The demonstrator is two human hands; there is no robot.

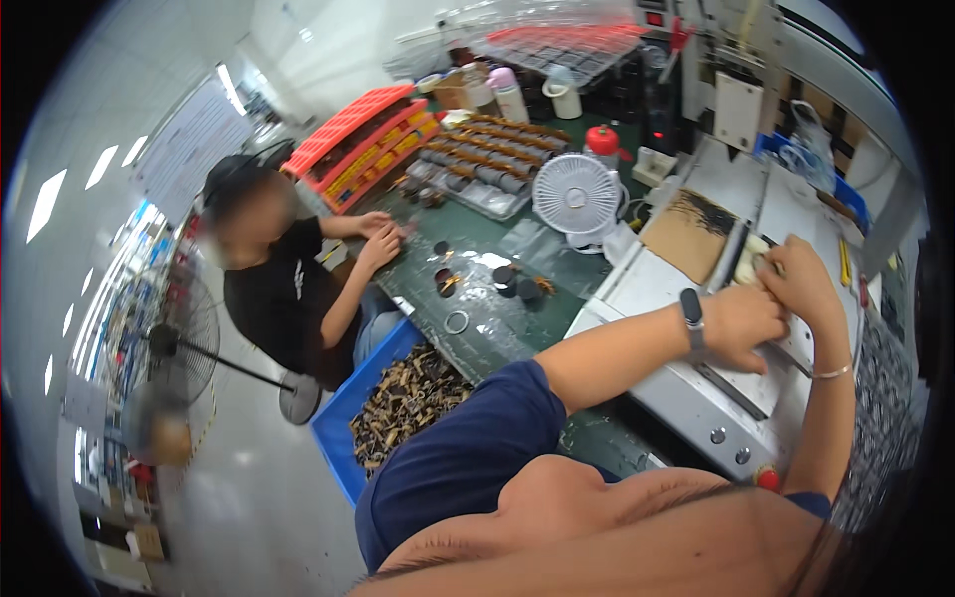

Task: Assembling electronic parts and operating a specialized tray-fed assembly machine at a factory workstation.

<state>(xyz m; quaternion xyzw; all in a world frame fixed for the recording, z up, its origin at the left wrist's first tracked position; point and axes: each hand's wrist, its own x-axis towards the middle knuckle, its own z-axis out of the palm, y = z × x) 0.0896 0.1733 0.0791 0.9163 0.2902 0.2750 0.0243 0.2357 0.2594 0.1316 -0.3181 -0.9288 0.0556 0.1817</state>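
Both hands are together over the white bench machine (652, 333) at the right. My left hand (741, 323), below a dark wristband, reaches across with its thumb spread away from the fingers; its fingertips meet the right hand. My right hand (806, 284), with a thin bracelet on the wrist, has its fingers bent down and pressed together beside a pale, rounded piece (753, 257). What lies under those fingers is hidden. Left of the hands, a brown board (686, 244) carries many thin dark pieces along its far side. A dark bar (732, 251) lies between board and hands.
A co-worker (288, 269) sits left at the green table (418, 269), hands together. A blue bin (343, 468) of small brown parts stands near my left arm. A white fan (575, 194), trays of coiled parts (477, 164) and a red rack (348, 129) stand farther back.
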